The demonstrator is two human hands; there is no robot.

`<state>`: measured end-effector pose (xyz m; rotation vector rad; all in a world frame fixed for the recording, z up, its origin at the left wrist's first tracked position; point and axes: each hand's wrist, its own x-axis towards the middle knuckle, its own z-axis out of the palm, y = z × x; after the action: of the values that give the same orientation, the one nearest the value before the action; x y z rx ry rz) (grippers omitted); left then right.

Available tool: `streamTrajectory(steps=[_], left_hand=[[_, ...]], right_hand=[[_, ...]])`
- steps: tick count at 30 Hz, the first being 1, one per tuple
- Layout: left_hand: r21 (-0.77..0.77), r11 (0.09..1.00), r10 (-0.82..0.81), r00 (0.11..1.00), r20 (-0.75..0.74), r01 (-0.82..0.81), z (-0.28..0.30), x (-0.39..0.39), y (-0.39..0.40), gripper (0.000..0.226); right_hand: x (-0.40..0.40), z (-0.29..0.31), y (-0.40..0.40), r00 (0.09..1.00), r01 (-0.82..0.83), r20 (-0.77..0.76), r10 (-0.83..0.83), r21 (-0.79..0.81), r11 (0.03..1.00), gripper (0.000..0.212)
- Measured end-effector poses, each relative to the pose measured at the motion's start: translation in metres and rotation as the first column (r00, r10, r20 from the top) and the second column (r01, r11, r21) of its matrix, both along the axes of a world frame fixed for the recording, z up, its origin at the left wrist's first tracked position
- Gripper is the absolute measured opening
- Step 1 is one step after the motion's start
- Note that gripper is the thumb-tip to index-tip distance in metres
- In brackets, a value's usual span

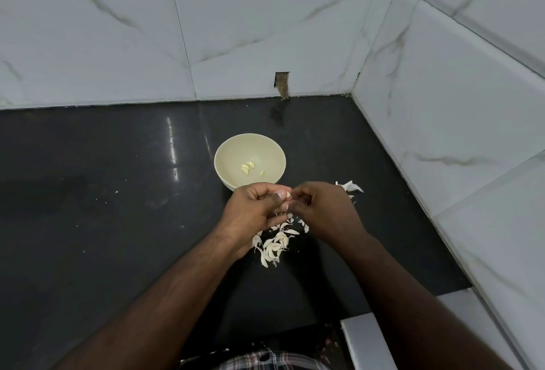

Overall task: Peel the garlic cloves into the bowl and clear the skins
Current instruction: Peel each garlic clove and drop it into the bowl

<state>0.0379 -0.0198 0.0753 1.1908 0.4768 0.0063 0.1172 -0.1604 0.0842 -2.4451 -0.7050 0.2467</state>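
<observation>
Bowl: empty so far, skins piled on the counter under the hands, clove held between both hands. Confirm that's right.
Not quite. The head view shows the bowl is not empty: a few peeled cloves lie in it. The rest holds: skins are piled on the counter under the hands, and the left hand and right hand hold a clove between them.

Dark counter set into a corner of pale marble-look tiles.
The glossy black countertop (103,192) reflects streaks of light left of centre. Veined white wall tiles (118,30) rise behind it and along its right side; a small rough hole (282,83) breaks the back wall just above the countertop.
</observation>
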Motion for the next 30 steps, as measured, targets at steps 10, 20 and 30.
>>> streamTrajectory(steps=[10,20,30], left_hand=[[-0.057,0.996,0.062,0.998,-0.017,-0.063,0.0,-0.004,0.014,0.015],[0.038,0.988,0.148,0.989,0.009,-0.148,-0.004,0.002,0.022,0.021],[0.499,0.837,0.239,0.97,0.034,-0.224,-0.005,0.024,0.054,0.019]], right_hand=[[0.003,0.005,-0.003,0.987,0.058,-0.152,-0.046,0.078,0.995,0.025],[0.003,-0.008,-0.003,0.974,0.056,-0.223,-0.025,0.137,0.989,0.019],[0.003,-0.03,-0.014,0.985,-0.07,-0.167,0.034,-0.212,0.975,0.014]])
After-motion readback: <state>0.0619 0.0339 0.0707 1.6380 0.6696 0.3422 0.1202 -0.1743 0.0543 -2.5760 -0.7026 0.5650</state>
